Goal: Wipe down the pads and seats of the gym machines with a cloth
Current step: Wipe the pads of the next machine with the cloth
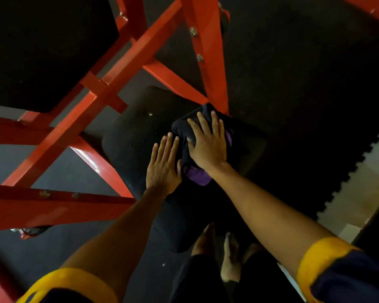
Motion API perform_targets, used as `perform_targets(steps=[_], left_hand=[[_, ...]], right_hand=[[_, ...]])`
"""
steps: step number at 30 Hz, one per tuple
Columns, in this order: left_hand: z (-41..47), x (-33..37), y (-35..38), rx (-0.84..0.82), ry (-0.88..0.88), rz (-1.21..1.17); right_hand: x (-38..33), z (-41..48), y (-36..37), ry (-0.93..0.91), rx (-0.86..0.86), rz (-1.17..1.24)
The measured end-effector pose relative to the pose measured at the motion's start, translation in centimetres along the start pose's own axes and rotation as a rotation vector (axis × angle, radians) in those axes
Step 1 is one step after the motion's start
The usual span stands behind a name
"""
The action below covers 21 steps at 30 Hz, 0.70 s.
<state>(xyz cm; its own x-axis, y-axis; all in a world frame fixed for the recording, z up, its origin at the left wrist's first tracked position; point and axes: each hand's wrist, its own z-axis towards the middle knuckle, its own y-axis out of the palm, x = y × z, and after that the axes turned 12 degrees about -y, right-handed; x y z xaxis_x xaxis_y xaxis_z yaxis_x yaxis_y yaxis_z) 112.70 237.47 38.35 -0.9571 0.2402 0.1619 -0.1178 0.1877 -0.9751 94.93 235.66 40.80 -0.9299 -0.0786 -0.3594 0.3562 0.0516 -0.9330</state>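
- Head view: right hand (208,147), fingers spread, presses the cloth (181,127) flat near the seat (127,136)'s far right edge; I judge this loads the wipe.
- Left hand (162,166), fingers straight and together, rests on the seat just beside the cloth; I read it as bracing.

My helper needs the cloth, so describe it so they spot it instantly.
Find the red steel frame; below it sits a black seat pad. On the pad, under the right hand, lies the bunched cloth, dark and the only thing showing purple patches.

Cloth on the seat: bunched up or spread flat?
Bunched, not spread: the cloth is a thick wad, purple folds showing, pressed under the right hand on the seat.
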Motion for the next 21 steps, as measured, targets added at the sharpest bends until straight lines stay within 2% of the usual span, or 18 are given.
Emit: perform_targets(steps=[3, 8, 11, 14, 18, 21], left_hand=[[0.4, 0.4, -0.4, -0.003, -0.019, -0.052], [0.8, 2.5, -0.3, 0.047, -0.161, -0.117], [1.1, 2.8, 0.1, 0.060, -0.181, -0.139], [1.8, 3.5, -0.1, 0.066, -0.238, -0.172], [3.8, 4.8, -0.6, 0.093, -0.349, -0.195], [5.6, 5.4, -0.5, 0.128, -0.460, -0.203]], right_hand=[[0.6, 1.7, -0.6, -0.038, -0.066, -0.006], [2.8, -3.2, -1.5, -0.170, -0.046, -0.013], [3.5, -1.3, -1.5, -0.201, -0.056, -0.027], [3.7, 3.4, -1.6, -0.180, -0.116, -0.002], [4.8, 9.0, -2.1, -0.131, -0.176, 0.154], [6.2, 8.7, -3.3, 0.006, -0.198, 0.311]])
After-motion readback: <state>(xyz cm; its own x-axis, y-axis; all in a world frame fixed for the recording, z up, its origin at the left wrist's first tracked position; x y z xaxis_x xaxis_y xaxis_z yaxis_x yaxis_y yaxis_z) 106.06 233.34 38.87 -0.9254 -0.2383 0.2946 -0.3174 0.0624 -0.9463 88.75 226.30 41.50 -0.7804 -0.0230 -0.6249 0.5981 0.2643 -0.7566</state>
